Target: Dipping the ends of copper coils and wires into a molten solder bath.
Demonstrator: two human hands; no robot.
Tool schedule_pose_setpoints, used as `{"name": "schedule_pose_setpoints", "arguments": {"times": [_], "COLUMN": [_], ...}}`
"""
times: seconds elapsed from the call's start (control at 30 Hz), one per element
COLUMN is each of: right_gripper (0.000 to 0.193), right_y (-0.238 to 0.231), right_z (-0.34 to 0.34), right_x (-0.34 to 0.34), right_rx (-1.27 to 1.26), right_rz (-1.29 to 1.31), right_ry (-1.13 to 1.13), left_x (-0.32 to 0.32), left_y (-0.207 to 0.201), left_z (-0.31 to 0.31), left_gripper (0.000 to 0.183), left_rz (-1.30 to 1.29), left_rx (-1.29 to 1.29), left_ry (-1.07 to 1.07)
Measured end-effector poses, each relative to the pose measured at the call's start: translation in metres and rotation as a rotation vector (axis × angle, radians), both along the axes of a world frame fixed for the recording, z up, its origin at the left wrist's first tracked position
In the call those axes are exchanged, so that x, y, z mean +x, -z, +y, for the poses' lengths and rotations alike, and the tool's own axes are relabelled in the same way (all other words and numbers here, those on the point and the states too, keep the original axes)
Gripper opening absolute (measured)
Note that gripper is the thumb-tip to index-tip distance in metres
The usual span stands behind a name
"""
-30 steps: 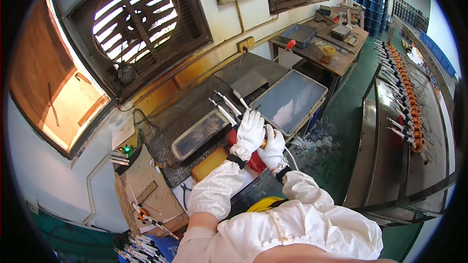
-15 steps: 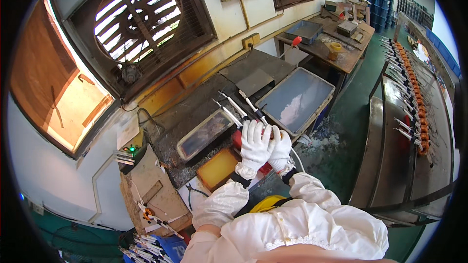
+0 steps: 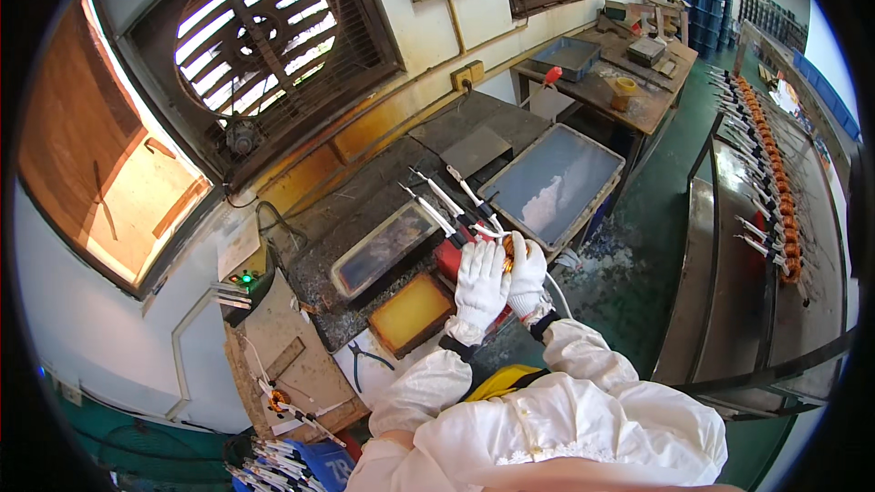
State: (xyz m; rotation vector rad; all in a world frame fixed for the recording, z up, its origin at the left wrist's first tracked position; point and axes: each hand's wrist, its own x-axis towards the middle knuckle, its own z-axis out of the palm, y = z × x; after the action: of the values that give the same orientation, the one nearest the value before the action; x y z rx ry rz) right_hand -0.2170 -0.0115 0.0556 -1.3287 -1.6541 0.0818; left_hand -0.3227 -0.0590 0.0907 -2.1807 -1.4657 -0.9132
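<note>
A copper-wound coil [image 3: 508, 253] sits between my two white-gloved hands above the work table's front edge. My left hand [image 3: 481, 284] presses its closed fingers against the coil's left side. My right hand [image 3: 526, 281] wraps the other side, thumb and fingers bent. Several white-sleeved leads [image 3: 439, 210] with black sections and bare tips run from the coil toward the far left, over the table. Under and beside the left hand shows a red object [image 3: 448, 260], mostly covered. The coil's lower part is hidden by the gloves.
Left of my hands are a yellow-filled tray [image 3: 411, 312], a narrow dark-filled trough [image 3: 383, 253] and pliers [image 3: 369, 360]. A large grey-filled basin [image 3: 574, 173] lies beyond. Another coil [image 3: 279, 398] rests near left. On the right, a metal rack [image 3: 729, 292] carries a row of finished-looking coils [image 3: 770, 164].
My fingers have shifted down and apart a little, so more of the coil shows between them. My left forearm has moved right, uncovering more of the pliers and yellow tray.
</note>
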Motion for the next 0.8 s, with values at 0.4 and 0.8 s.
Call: {"name": "schedule_pose_setpoints", "arguments": {"times": [0.4, 0.8], "right_gripper": [0.037, 0.037], "right_y": [0.005, -0.006], "right_z": [0.002, -0.006], "right_x": [0.001, 0.000], "right_rx": [0.099, 0.156], "right_rz": [-0.003, 0.015], "right_ry": [0.013, 0.037], "left_x": [0.006, 0.006], "left_y": [-0.001, 0.003], "left_z": [-0.010, -0.012], "left_gripper": [0.047, 0.048], "left_rz": [-0.037, -0.055], "left_rx": [-0.077, -0.090], "left_ry": [-0.011, -0.030]}}
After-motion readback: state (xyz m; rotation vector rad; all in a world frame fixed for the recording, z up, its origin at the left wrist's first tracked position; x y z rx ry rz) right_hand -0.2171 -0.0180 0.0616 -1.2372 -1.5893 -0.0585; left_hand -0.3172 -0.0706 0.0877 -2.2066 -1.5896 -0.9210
